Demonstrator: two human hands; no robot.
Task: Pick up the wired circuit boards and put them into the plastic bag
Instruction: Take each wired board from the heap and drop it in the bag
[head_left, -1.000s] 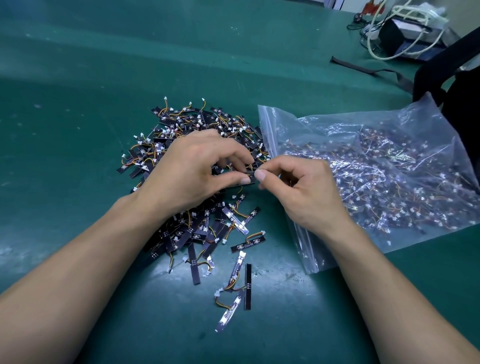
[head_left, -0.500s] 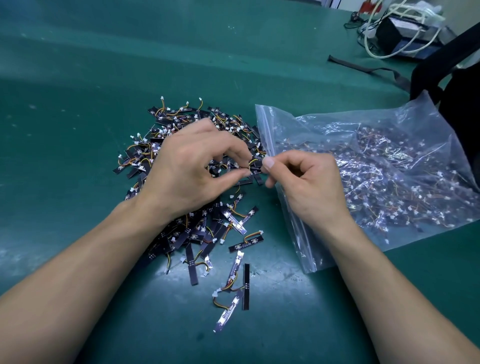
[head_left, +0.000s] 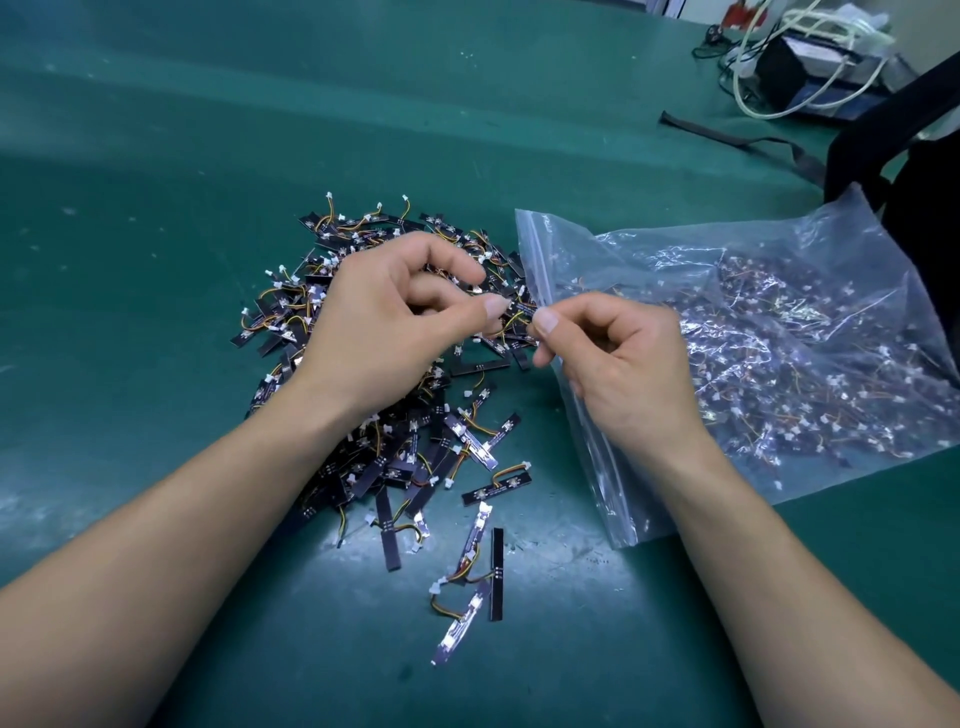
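Heap of wired boards (head_left: 374, 467) sits directly under left hand (head_left: 384, 322), thumb and fingers curled together, cannot tell if gripping one; bag (head_left: 789, 291) lies just right, zip mouth running near-to-far, facing heap, edge pinched by right hand (head_left: 618, 364).

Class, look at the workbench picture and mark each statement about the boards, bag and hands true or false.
1. The plastic bag already holds wired circuit boards. True.
2. The bag lies left of the loose pile. False: it lies to the pile's right.
3. The mat is red. False: it is green.
4. Some stray boards lie nearer the person than the main pile. True.
5. Both hands lie flat with straight fingers. False: the left hand and right hand have curled fingers.
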